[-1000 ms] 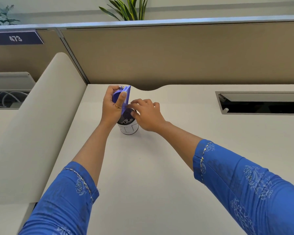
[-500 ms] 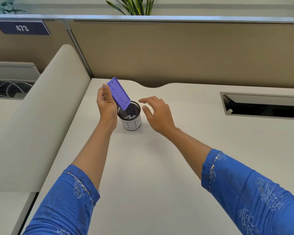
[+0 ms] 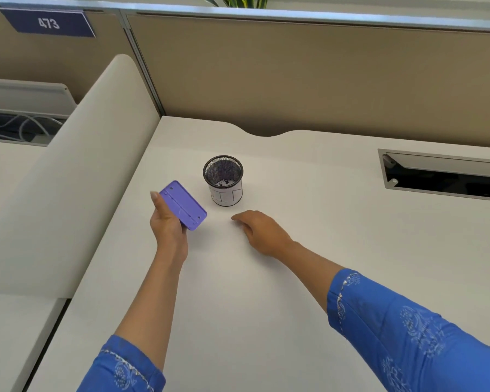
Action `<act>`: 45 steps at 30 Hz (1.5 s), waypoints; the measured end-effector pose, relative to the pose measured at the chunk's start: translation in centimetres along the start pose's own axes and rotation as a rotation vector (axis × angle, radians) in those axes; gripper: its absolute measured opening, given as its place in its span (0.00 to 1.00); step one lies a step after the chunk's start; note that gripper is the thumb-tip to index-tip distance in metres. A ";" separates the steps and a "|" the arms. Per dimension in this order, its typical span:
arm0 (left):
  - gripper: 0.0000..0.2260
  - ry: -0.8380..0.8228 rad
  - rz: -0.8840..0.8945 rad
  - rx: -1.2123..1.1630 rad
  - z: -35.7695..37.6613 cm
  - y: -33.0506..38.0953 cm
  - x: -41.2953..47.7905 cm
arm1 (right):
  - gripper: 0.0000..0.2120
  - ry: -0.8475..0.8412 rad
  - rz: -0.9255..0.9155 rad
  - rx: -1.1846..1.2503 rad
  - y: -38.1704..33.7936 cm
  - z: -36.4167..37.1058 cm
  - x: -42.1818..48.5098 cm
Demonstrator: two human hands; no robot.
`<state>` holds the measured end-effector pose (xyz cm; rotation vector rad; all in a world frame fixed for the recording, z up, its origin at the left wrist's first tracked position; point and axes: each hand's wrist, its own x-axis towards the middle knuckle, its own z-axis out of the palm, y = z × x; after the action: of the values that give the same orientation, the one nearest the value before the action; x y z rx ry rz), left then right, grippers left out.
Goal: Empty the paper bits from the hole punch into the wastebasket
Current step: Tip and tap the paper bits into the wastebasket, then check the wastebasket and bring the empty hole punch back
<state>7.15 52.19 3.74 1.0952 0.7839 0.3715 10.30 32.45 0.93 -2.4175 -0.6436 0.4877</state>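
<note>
My left hand (image 3: 167,225) grips the purple hole punch (image 3: 183,209), its flat underside turned up toward me, held just above the desk to the left of the wastebasket. The wastebasket (image 3: 224,190) is a small black mesh cup with white paper around its lower wall, standing upright on the white desk (image 3: 266,292). White paper bits lie at its bottom. My right hand (image 3: 262,232) hovers low over the desk in front of the wastebasket, palm down, fingers loosely spread, holding nothing.
A tan partition wall (image 3: 294,75) runs along the back of the desk. A curved cream divider (image 3: 68,179) borders the left side. A recessed cable tray (image 3: 447,176) opens in the desk at the right. A sign reading 473 (image 3: 48,23) hangs at top left.
My left hand has carried the hole punch from over the wastebasket down and to the left. My right hand has let go of the punch and drawn back toward me.
</note>
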 end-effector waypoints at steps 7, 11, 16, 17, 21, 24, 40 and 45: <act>0.22 0.033 -0.087 0.051 -1.8 -2.9 -1.9 | 0.36 -0.229 -0.168 -0.238 -2.5 0.2 2.9; 0.22 0.036 -0.118 0.059 -2.8 -4.2 -2.6 | 0.34 -0.239 -0.208 -0.365 -2.1 0.4 2.7; 0.23 0.036 -0.163 0.053 -3.8 -4.9 -3.3 | 0.33 -0.207 -0.215 -0.393 -1.0 0.1 1.1; 0.24 0.035 -0.168 0.054 -3.9 -4.9 -3.3 | 0.34 -0.200 -0.227 -0.405 -0.7 0.2 0.6; 0.26 0.030 -0.186 0.046 -3.7 -4.8 -3.6 | 0.35 -0.199 -0.259 -0.399 0.7 0.5 -1.5; 0.27 0.027 -0.193 0.041 -3.5 -4.9 -3.8 | 0.34 -0.186 -0.294 -0.377 1.5 0.8 -2.7; 0.25 0.010 -0.228 0.032 -3.6 -5.6 -4.4 | 0.15 0.012 -0.049 -0.167 -0.2 1.1 -2.3; 0.32 0.002 -0.246 0.027 -3.6 -5.7 -4.3 | 0.10 0.024 -0.066 -0.191 -0.6 1.0 -1.7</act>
<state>1.07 49.37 -0.59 1.0093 0.9166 0.1544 8.23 32.37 0.81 -2.5665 -0.7885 0.3848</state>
